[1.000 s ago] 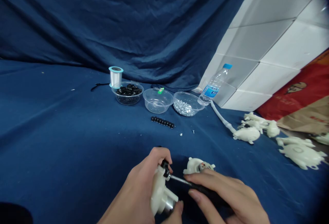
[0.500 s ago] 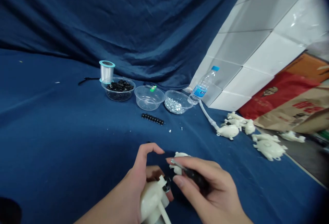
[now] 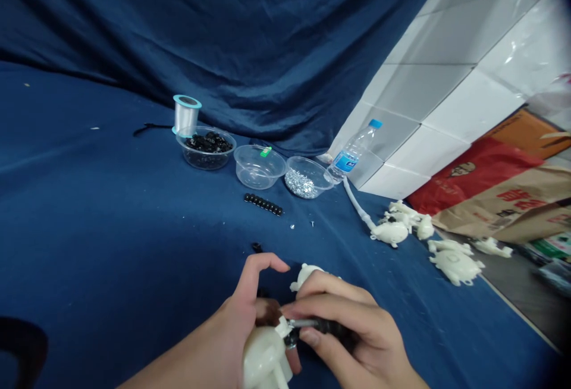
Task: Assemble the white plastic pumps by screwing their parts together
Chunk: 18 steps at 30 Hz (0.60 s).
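Observation:
My left hand [image 3: 234,311] is wrapped round a cream-white plastic toy part [image 3: 262,353] with a rounded body and a rod, low in the view. Its index finger is bent over above the part. A small black glossy piece [image 3: 292,338] sits against the part's white tab. In my right hand [image 3: 357,320] is a screwdriver [image 3: 307,323] with a metal shaft and a dark handle, pointing left. Its tip meets the tab beside the black piece; the exact contact is hard to make out. Behind my right fingers lies another white toy part [image 3: 307,273], partly hidden.
Clear bowls hold black pieces [image 3: 209,142] and silver screws [image 3: 301,185]; a third bowl [image 3: 259,178] stands between them. Nearby are a spool [image 3: 185,116], a black bead-like strip [image 3: 263,204] and a bottle [image 3: 354,152]. White toy parts [image 3: 457,265] lie right, before white boxes [image 3: 428,100].
My right hand has brought the screwdriver down and left, so its tip now reaches the toy part's tab. My left hand keeps its hold. The camera view has shifted slightly.

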Each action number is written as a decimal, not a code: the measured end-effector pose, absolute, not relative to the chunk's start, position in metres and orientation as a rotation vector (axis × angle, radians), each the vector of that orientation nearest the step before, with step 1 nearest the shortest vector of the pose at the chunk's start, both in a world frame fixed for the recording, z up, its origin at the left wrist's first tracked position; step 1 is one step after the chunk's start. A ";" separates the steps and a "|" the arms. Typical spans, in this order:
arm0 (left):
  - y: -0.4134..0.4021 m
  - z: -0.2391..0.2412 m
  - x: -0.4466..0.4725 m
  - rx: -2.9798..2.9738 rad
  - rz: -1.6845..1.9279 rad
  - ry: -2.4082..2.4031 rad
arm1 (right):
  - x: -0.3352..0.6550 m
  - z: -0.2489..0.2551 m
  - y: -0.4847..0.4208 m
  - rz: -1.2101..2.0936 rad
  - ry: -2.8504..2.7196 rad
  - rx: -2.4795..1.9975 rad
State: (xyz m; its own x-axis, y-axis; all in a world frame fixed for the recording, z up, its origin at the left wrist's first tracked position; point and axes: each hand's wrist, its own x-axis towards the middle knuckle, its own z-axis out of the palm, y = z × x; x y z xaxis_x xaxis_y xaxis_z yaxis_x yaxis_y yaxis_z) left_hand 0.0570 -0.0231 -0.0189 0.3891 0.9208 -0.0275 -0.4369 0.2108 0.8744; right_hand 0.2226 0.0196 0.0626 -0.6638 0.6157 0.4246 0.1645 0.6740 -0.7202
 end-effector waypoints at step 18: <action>-0.026 0.009 0.048 1.228 0.856 0.885 | 0.229 0.062 0.017 0.845 -2.385 -0.461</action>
State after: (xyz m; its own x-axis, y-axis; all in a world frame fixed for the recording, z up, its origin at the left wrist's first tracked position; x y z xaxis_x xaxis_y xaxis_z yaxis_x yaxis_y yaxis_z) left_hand 0.0481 -0.0255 0.0092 0.4149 0.9047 -0.0964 -0.0656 0.1354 0.9886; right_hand 0.2285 0.0171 0.0617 -0.7830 0.4835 0.3914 0.1292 0.7419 -0.6579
